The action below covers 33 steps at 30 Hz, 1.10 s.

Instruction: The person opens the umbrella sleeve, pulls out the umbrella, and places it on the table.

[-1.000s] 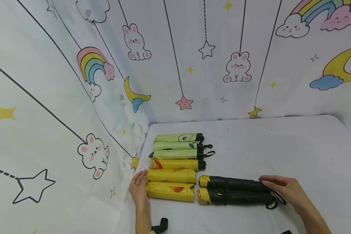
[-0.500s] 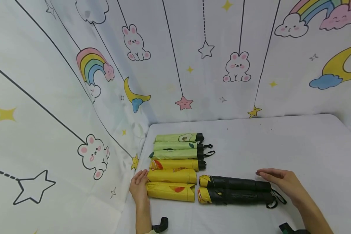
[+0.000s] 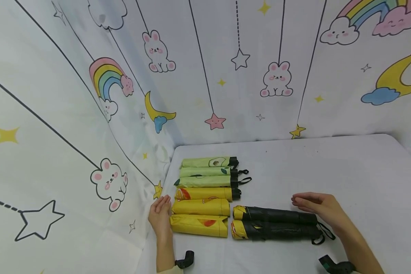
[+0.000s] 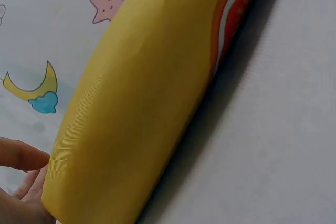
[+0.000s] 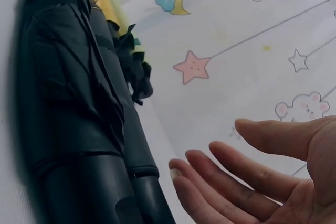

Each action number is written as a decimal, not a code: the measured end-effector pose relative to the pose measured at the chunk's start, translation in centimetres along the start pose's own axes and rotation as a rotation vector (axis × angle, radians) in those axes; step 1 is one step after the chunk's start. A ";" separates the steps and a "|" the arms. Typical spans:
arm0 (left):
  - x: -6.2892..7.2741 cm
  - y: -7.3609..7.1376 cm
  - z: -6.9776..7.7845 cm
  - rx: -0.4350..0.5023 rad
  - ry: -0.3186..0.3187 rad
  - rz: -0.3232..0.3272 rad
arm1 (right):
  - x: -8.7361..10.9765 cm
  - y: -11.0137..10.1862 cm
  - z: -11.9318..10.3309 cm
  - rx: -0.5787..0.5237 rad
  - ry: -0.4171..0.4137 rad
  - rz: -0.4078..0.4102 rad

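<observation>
My left hand (image 3: 160, 216) stands at the left ends of the front yellow fabric rolls, fingers relaxed. Its fingertips are right at the end of the near yellow roll (image 4: 121, 98), which has an orange fruit print. The middle yellow roll (image 3: 200, 206) lies just behind; neither shows a handle. To their right, two folded black umbrellas (image 3: 277, 230) with yellow ends lie side by side, handles and wrist loops to the right. My right hand (image 3: 316, 207) hovers beside their handle ends, holding nothing. In the right wrist view its fingers (image 5: 241, 174) are loosely spread, apart from the umbrellas.
Behind the rolls lie a yellow umbrella (image 3: 203, 193) with a black handle and several light green umbrellas (image 3: 205, 181) in a stacked row. The white tabletop (image 3: 328, 171) meets a patterned curtain (image 3: 246, 99) at the back and left.
My right hand has drawn off the black umbrellas' handle end, moving left and slightly away from me. My left hand has shifted slightly left and back. The umbrellas look unmoved.
</observation>
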<state>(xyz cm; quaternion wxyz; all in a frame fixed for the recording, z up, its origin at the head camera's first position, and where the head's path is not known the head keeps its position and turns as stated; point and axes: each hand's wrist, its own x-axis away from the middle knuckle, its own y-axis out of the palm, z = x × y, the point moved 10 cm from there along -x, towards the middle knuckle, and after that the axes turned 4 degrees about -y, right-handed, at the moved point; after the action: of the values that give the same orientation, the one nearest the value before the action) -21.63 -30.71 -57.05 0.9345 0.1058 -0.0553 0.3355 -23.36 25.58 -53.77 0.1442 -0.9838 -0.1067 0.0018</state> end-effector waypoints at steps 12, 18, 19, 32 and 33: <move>-0.8 1.0 1.3 -0.030 0.028 -0.013 | -2.5 1.8 -1.9 -0.049 -0.037 -0.025; -1.2 1.7 1.3 -0.029 0.035 -0.038 | -3.8 2.8 -2.6 -0.059 -0.029 -0.026; -1.2 1.7 1.4 -0.033 0.037 -0.040 | -3.9 3.0 -2.7 -0.063 -0.034 -0.028; -2.4 3.0 2.7 -0.033 0.057 -0.033 | -6.4 6.1 -3.3 -0.061 -0.008 -0.067; -2.5 3.2 2.7 -0.032 0.055 -0.034 | -6.7 6.4 -3.4 -0.060 -0.009 -0.069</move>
<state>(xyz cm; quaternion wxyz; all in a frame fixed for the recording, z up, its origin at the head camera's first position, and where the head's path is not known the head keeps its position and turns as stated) -25.64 -30.49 -54.36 0.9428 0.0826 -0.0333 0.3212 -28.48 17.25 -52.48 0.1141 -0.9834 -0.1412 -0.0017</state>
